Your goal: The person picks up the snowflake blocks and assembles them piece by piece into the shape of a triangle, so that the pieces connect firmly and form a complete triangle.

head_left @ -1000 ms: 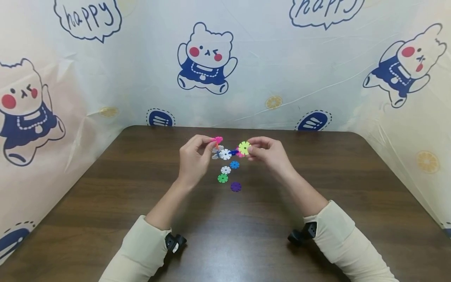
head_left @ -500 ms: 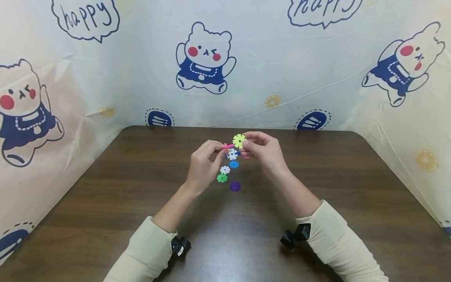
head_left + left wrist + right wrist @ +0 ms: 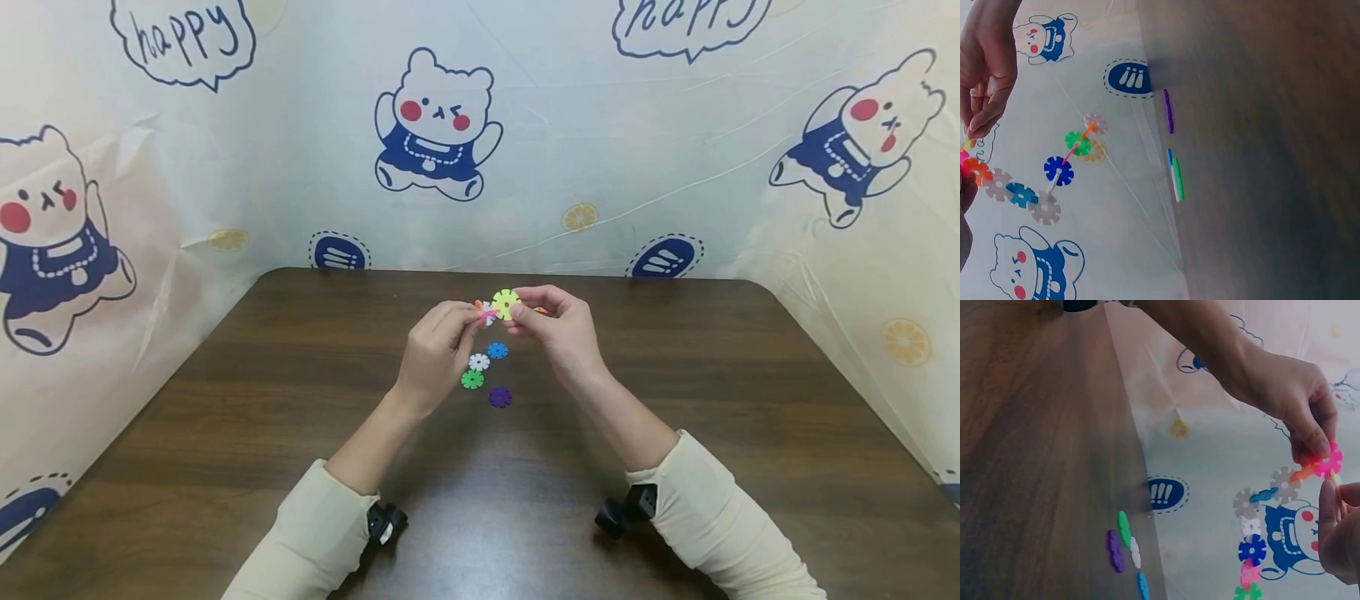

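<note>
Near the far edge of the table, my left hand pinches a bright pink notched plastic disc at one end of a linked chain. An orange disc joins it, followed by clear, blue, white, dark blue, pink and green discs hanging in the air. My right hand pinches a yellow-green notched disc between thumb and fingers. Its edge meets the pink disc in the right wrist view; how deep the notches sit is hidden by fingers. Part of the chain is behind the right hand in the head view.
On the brown table lie loose notched discs: blue, white, green and purple. A printed cartoon-bear sheet rises behind the table. Each sleeve cuff carries a black wrist camera.
My left hand has moved right with the pink disc and its chain, and my right hand slightly left. The yellow-green disc has come from apart to against the pink one.
</note>
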A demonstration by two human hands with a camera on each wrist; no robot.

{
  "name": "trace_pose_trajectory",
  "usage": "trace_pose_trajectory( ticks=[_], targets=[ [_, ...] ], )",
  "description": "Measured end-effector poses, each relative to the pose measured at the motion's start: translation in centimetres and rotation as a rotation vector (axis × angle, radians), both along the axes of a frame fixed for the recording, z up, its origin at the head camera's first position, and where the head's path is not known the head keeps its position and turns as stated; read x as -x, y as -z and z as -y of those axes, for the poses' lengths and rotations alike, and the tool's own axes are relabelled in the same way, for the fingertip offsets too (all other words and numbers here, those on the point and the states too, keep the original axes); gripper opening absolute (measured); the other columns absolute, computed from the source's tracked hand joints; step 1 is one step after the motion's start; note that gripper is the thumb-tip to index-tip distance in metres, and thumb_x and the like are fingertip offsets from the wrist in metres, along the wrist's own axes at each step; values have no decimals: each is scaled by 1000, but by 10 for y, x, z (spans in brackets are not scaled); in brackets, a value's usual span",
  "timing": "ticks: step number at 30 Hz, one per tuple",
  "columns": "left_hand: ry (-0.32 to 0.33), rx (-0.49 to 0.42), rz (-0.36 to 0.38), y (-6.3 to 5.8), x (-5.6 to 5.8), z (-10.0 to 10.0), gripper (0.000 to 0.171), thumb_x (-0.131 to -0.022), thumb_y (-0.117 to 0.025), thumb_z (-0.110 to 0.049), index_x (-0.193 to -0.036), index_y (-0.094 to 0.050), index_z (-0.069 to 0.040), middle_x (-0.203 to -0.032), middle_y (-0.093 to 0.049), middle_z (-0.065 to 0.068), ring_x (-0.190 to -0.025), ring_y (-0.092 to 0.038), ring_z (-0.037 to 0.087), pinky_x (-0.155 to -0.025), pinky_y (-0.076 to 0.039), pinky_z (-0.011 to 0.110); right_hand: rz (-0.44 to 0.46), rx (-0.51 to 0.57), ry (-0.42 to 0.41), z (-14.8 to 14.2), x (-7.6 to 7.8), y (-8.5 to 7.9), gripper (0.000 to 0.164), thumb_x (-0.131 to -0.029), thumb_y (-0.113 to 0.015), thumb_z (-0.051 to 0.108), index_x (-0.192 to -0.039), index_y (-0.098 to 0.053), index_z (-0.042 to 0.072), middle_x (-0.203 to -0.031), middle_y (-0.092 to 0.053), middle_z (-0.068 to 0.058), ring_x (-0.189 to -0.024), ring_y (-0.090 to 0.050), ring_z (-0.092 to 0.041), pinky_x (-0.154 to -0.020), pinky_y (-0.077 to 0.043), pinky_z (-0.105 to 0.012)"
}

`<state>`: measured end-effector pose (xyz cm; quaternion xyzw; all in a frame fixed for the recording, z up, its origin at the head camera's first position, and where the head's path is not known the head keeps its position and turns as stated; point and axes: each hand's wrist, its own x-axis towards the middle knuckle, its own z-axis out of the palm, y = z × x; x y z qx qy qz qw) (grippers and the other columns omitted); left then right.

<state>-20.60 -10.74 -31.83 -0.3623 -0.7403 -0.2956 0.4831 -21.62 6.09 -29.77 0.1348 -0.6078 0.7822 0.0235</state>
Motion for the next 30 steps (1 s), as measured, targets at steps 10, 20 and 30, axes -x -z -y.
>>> trace_pose_trajectory(
  ticks=[10,20,30],
  targets=[
    [-20,45,-39,1,1,0,15,-73,-71,12,-84,-62,7,-80,-63,14,-76,-60,24,-71,-53,29,-8,75,7,6,1,6,19,-82,-63,-10,-99,-58,-15,-85,-63,-13,-63,-66,-14,-66,-55,-28],
    [-46,94,-6,-4,0,6,13,-76,-71,7,-84,-61,6,-81,-62,14,-76,-59,24,-71,-52,29,19,43,-195,-9,17,10,2,-87,-59,-4,-88,-59,-5,-75,-61,-11,-62,-63,-16,-64,-55,-28],
    [-142,33,-23,-8,3,24,13,-75,-70,9,-83,-61,6,-76,-61,15,-70,-57,24,-65,-52,31,142,-422,-255,-6,51,35,19,-85,-60,-3,-102,-57,-12,-86,-61,-15,-73,-63,-21,-78,-52,-41]
  ],
)
